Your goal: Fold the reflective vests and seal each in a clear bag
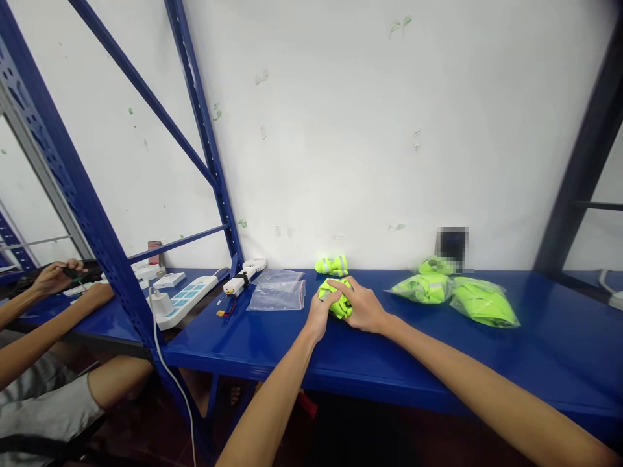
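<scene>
A bundled neon-yellow reflective vest (342, 307) is gripped between my two hands over the blue table. My left hand (322, 311) wraps its near left side, thumb across the top. From the right, my right hand (363, 305) presses the bundle with its fingers over the fabric. Just behind lies another rolled neon-yellow vest (331, 264) with grey reflective bands. To the left are clear zip bags (276, 296) lying flat. On the right, a bagged vest (422, 288) and a second bagged vest (487, 303) rest on the table, with more yellow fabric (435, 265) behind.
A white fan-like device (238, 280) with thin wires lies left of the bags. Beyond it are a power strip (187, 299) and a blue shelf post (92, 214). At far left, another person's hands (58, 277) work at the adjoining table. A blurred dark object (452, 246) stands against the wall.
</scene>
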`<state>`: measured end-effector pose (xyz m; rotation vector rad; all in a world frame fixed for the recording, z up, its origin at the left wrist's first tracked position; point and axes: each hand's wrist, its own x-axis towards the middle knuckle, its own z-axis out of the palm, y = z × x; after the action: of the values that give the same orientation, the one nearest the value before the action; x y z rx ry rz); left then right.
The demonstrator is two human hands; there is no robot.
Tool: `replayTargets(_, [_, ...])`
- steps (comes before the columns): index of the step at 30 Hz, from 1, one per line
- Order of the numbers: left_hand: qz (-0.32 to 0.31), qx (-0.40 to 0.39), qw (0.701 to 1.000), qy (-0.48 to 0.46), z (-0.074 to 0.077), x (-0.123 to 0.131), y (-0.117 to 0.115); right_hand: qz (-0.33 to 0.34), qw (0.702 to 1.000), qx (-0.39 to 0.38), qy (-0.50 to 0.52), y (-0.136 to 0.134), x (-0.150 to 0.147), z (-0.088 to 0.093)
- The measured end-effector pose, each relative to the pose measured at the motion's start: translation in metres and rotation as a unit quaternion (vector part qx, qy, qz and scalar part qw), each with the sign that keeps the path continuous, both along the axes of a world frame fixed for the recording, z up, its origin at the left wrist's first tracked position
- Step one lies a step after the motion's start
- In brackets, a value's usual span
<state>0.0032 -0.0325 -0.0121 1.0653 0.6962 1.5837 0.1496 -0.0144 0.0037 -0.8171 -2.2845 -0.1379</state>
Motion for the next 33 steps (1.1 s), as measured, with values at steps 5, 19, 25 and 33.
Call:
replayTargets(5, [-0.047,0.003,0.999,-0.023,0.003,0.006,-0.004,0.028,0.998,-0.007,0.051,-0.006,0.0,0.001])
replayTargets(19, [-0.099,-0.048,0.993,-0.051,0.003,0.007,0.003,0.166,0.946,-0.196,0.199,0.005,-0.008,0.002])
replayTargets(25, [-0.117,-0.028,0.991,-0.062,0.001,0.008,0.006,0.091,0.972,-0.139,0.166,-0.004,-0.007,0.007])
replayTargets(33, [0.121,0.023,0.992,-0.007,0.004,0.008,0.001,0.084,0.959,-0.178,0.202,0.007,-0.003,0.004])
